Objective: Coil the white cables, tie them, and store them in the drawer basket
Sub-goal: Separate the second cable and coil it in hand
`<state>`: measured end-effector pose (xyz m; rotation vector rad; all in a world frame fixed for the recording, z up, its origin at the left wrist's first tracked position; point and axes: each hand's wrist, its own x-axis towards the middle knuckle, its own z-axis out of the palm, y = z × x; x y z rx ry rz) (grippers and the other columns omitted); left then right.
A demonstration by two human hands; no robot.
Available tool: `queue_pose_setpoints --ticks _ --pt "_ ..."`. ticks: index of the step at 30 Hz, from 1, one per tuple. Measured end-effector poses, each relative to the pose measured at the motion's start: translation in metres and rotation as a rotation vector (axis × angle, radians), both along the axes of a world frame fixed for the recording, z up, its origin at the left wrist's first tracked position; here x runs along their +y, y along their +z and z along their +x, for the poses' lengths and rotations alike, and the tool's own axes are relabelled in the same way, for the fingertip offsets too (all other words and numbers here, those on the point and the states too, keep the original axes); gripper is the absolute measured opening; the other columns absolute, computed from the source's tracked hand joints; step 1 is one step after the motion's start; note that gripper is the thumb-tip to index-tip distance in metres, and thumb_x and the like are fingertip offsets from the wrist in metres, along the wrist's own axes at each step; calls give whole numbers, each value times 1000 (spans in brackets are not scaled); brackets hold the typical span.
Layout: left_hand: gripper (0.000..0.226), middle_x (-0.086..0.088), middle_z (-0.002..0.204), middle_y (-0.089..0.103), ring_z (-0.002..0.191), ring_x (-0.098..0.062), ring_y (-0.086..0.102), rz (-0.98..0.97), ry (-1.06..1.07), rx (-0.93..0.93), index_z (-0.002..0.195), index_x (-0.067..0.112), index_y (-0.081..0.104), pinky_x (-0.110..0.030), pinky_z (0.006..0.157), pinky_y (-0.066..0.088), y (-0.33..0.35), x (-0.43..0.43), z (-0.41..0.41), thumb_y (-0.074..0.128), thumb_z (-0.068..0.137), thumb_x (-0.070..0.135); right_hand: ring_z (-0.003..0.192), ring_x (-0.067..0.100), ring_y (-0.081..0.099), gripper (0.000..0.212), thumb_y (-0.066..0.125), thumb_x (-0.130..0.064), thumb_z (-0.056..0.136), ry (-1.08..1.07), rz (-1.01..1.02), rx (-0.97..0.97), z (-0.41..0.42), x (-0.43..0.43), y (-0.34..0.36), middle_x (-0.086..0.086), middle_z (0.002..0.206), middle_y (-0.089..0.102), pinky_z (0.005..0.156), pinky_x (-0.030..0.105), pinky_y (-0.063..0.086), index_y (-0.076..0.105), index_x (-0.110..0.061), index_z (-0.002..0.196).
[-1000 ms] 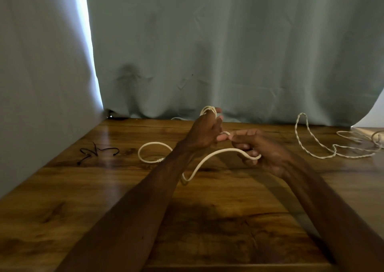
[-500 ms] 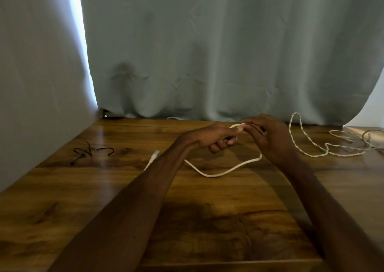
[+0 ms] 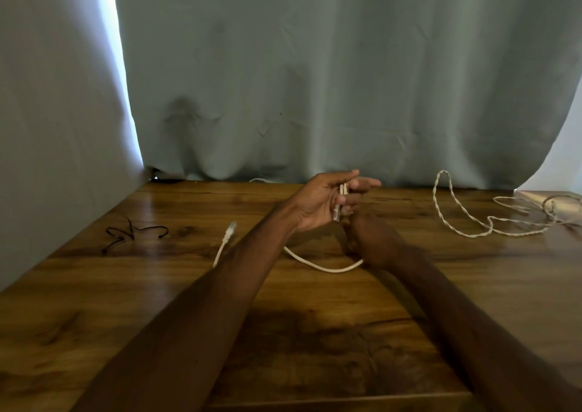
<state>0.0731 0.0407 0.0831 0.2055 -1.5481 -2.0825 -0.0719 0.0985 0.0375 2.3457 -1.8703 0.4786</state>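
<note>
Fingers [image 3: 362, 185] of your left hand [image 3: 321, 202] loosely curled round a few white cable [image 3: 324, 267] loops.
Right hand [image 3: 373, 241] is blurry, can't tell its grip. Rest trails across the counter [image 3: 315, 333]; twisted cable [image 3: 453, 219] untouched, tying and storing still to go.

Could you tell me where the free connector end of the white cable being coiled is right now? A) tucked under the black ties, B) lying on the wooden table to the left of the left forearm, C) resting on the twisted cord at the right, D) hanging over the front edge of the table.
B: the clear connector lies on the wooden table just left of the left forearm, apart from the black ties and the twisted cord.
</note>
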Motion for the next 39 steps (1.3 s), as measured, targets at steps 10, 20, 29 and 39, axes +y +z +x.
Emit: queue_pose_setpoints --ticks 10,20,29,39 --pt "27 -24 124 68 92 -25 70 -21 457 135 81 2 52 -22 77 59 -4 -16 4 36 102 -4 63 -1 63 23 48 -15 106 169 -54 -305 14 3 -3 -12 71 67 61 19 45 71 -19 103" --pt "26 -32 141 54 125 -39 60 -268 794 118 108 15 51 -41 112 47 -5 -26 0 29 109 1 81 26 77 17 53 -3 103 335 348 -1577 29 24 24 10 81 68 72 33 64 61 5 115" --pt "10 -27 127 65 89 -23 75 -430 807 105 114 6 34 -25 80 58 -9 -35 6 26 109 3 48 9 34 25 47 -12 107 286 147 -1144 17 24 28 -2 58 40 47 21 28 70 -2 110" --pt "33 0 111 66 83 12 65 -585 802 -214 133 -7 51 -5 74 47 -23 -21 3 38 111 14 59 7 61 19 60 -21 104 314 -437 -380 4 25 25 -14 71 67 56 16 39 78 -16 106"
